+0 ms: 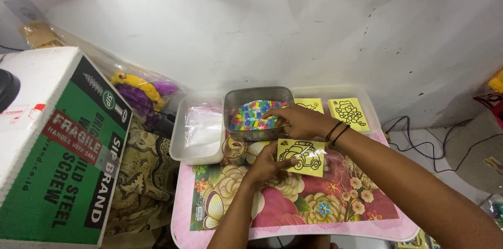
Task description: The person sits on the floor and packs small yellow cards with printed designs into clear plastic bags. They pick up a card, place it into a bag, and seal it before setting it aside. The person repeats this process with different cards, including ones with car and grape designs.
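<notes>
My left hand (268,164) grips the left edge of a small yellow card (302,157) with a black outline drawing of a car, held just above a flowered pink table (335,212). My right hand (298,121) reaches into a grey metal tin (257,95) packed with several small multicoloured packets (251,115); its fingers rest on the packets at the tin's right side. Black bands circle my right wrist. Whether the fingers pinch a packet is hidden.
Two more yellow outline cards (348,111) lie in a clear tray behind the tin. A clear plastic tub (201,131) with a bag stands left of the tin. A large green and white carton (57,144) sits far left. Black cables (414,139) trail on the right.
</notes>
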